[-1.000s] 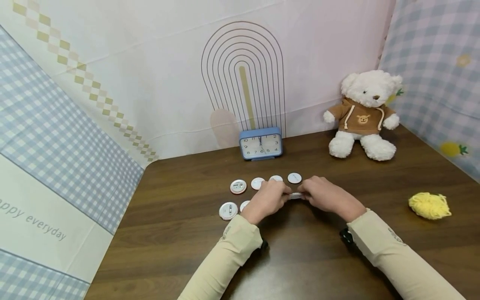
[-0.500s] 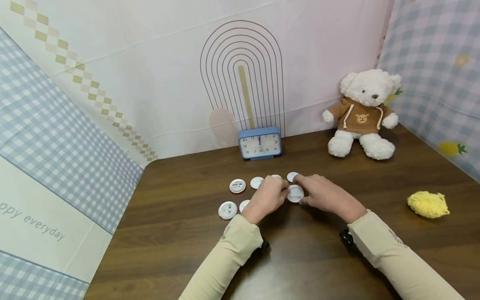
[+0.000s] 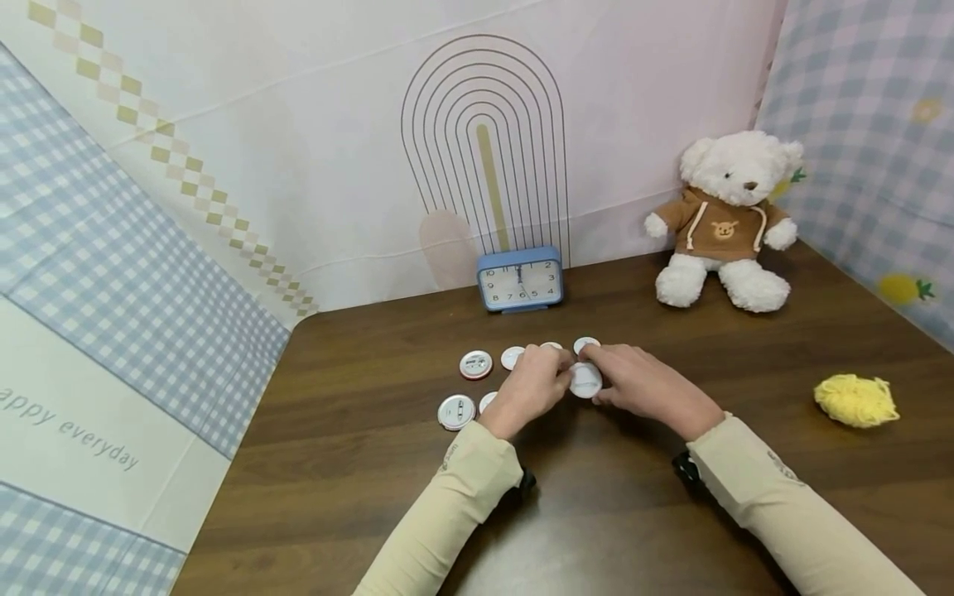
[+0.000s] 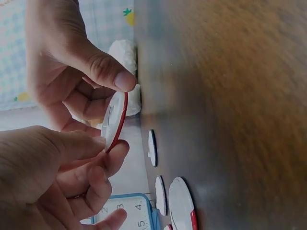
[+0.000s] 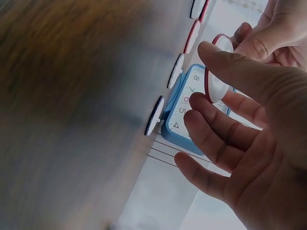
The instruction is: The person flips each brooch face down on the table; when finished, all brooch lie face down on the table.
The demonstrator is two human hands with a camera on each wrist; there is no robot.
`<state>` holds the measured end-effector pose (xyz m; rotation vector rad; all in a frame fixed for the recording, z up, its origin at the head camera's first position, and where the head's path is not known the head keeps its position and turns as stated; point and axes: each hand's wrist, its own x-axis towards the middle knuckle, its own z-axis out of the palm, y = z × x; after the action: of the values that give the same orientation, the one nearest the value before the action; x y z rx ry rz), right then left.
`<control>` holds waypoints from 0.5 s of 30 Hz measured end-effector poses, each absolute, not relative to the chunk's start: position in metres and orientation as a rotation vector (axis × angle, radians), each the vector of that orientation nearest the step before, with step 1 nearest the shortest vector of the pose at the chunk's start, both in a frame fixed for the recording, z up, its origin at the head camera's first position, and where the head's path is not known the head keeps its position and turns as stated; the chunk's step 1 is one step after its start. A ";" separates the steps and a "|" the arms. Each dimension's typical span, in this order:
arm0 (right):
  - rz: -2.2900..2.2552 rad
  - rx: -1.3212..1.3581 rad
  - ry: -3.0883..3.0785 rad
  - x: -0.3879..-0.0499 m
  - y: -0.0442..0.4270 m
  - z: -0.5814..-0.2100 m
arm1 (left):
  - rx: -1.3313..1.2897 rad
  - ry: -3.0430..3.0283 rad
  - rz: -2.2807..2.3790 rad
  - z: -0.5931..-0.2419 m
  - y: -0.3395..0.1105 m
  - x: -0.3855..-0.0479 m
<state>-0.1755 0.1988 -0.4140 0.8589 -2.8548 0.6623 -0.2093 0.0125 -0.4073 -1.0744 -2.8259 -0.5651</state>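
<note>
Both hands hold a round pin badge [image 3: 585, 381] above the table, its pale face towards the head camera. Its red rim shows in the left wrist view. My left hand [image 3: 531, 382] pinches one edge between thumb and index finger. On the opposite edge, my right hand [image 3: 641, 382] grips it with thumb and fingers. Behind the hands lie more badges in a row, among them a badge with its pin side up [image 3: 476, 364] and a small white badge [image 3: 586, 344]. Nearer, a larger badge [image 3: 456, 411] lies left of my left wrist, beside a partly hidden badge [image 3: 488, 401].
A blue clock [image 3: 520, 281] stands at the back of the brown wooden table [image 3: 358, 497]. To the right sit a white teddy bear [image 3: 723, 223] in a brown hoodie and a ball of yellow yarn [image 3: 857, 401]. Patterned cloth [image 3: 335, 165] hangs behind.
The held badge was seen edge-on a second ago; it has tilted so its face shows to the head camera. Both hands stay nearly in place, and the head view has shifted slightly.
</note>
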 end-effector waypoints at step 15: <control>0.537 0.883 -2.853 -0.175 0.198 -0.412 | -1.149 -2.975 -0.484 -0.406 0.007 -0.207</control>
<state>-0.1753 0.1976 -0.4115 0.8832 -2.8527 0.5370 -0.2069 0.0069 -0.4064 -1.1492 -2.9746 -0.4841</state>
